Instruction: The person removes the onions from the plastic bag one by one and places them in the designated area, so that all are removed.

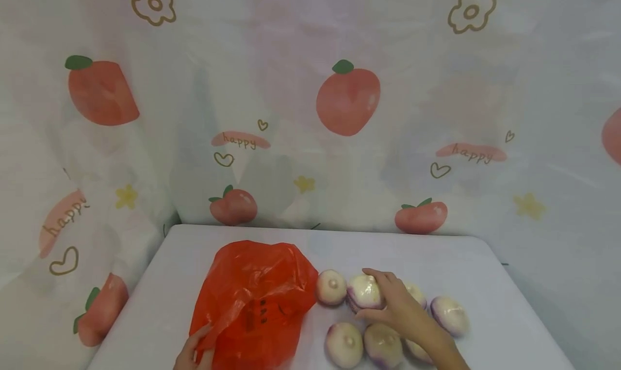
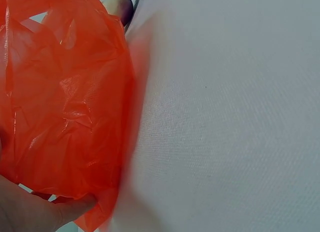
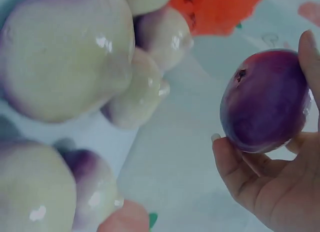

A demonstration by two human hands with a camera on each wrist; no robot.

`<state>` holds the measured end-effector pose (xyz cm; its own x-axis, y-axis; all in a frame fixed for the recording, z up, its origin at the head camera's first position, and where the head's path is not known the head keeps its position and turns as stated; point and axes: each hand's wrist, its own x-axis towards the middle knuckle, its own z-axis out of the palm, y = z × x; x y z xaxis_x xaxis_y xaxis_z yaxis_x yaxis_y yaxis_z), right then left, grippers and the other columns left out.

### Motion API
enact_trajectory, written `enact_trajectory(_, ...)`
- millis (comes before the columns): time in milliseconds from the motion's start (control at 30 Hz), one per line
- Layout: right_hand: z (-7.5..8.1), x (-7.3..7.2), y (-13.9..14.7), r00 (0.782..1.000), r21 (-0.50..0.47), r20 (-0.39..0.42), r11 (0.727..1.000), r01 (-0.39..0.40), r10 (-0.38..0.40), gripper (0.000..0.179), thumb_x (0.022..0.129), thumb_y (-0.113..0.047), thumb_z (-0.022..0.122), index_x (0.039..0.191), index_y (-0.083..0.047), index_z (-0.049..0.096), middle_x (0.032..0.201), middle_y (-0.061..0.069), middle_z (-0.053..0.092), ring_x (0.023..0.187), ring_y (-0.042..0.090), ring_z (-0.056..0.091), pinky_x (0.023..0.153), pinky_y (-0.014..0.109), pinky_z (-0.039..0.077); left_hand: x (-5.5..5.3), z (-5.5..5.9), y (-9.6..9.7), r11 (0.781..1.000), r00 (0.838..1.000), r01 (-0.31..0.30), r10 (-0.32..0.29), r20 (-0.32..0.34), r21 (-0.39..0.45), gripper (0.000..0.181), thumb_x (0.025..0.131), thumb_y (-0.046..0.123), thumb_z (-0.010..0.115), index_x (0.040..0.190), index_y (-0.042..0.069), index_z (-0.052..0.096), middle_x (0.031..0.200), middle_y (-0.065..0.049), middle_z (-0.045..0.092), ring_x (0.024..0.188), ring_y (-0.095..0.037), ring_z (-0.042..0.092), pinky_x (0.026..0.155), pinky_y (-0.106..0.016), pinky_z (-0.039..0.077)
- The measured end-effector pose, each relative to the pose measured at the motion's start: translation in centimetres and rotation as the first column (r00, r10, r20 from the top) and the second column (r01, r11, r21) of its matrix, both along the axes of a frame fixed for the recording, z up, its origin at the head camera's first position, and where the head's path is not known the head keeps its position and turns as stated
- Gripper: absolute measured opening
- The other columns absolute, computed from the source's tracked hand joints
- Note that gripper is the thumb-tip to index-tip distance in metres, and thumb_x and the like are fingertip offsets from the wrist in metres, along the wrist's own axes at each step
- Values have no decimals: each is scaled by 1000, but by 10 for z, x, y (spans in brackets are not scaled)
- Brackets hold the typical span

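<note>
A red plastic bag with dark printing lies loosely crumpled on the left part of the table. At its near left edge my left hand pinches the plastic between thumb and fingers; the left wrist view shows the thumb over the bag's edge. Right of the bag, my right hand grips a white-and-purple turnip between thumb and fingertips. Seen from the right wrist, the purple side of this turnip faces the camera, lifted off the table. Around that hand sit several more turnips, some partly hidden by the hand and forearm.
One turnip touches or nearly touches the bag's right side. Another turnip sits at the far right of the group. The white table ends at a rounded back edge, where a curtain printed with fruit hangs close behind.
</note>
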<state>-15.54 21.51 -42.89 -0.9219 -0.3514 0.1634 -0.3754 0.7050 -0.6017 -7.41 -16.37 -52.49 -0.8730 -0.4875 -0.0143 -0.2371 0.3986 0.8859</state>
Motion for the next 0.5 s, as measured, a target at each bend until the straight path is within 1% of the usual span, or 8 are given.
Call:
enact_trajectory(67,2,4,11,999,6,-37,1000,26,-26,80,73,-51,74,135,-10,45,119,13,51,108,32,49,84,53,46,-1,0,1,1000,1000,5,-5,-2,1,30,91,6,54,117,-6,60,117,-26,58,98,-39,57,75,-44,53)
enact_trajectory(167,2,10,28,994,14,-88,998,67,-65,76,74,-45,76,132,-8,47,117,15,52,106,36,50,81,55,45,-2,0,1,999,1000,22,-22,3,23,31,93,10,55,119,-6,59,119,-25,57,100,-37,56,74,-41,54)
enact_trajectory(233,1,13,38,992,29,-86,995,95,-93,76,74,-43,77,132,-6,46,118,19,52,107,39,49,80,57,45,-1,1,1,999,999,29,-30,18,40,34,94,14,55,121,-6,58,120,-25,56,101,-38,56,76,-42,53)
enact_trajectory(300,-2,17,50,991,38,-60,992,119,-117,78,74,-42,78,133,-4,45,119,23,50,107,42,48,79,59,45,-1,1,0,997,998,42,-44,32,60,36,94,16,55,123,-5,56,122,-25,55,102,-38,55,77,-44,53)
enact_trajectory(367,-6,21,63,991,48,-37,990,131,-129,78,74,-39,79,133,-2,44,120,23,50,107,44,48,78,61,45,-1,1,0,996,997,52,-56,51,74,37,95,16,54,125,-5,55,123,-25,54,103,-39,54,79,-46,52)
enact_trajectory(400,-8,24,69,991,46,-43,991,129,-127,78,73,-36,80,132,0,44,120,23,51,106,44,49,78,60,46,-1,0,-1,995,996,62,-67,63,74,37,95,15,53,126,-5,54,125,-26,53,105,-40,53,80,-47,51)
enact_trajectory(433,-11,26,76,990,46,-68,991,125,-122,78,70,-33,82,130,1,46,119,21,53,104,43,51,78,58,46,-1,-1,-1,994,994,69,-76,80,80,37,94,13,52,127,-4,53,125,-25,52,105,-39,53,81,-48,51)
enact_trajectory(500,-15,31,87,988,55,-92,990,128,-122,75,67,-31,85,126,1,50,116,17,58,102,41,54,79,55,47,0,-3,-2,989,987,83,-99,128,124,38,95,14,52,129,-3,50,126,-25,51,101,-37,55,79,-47,52)
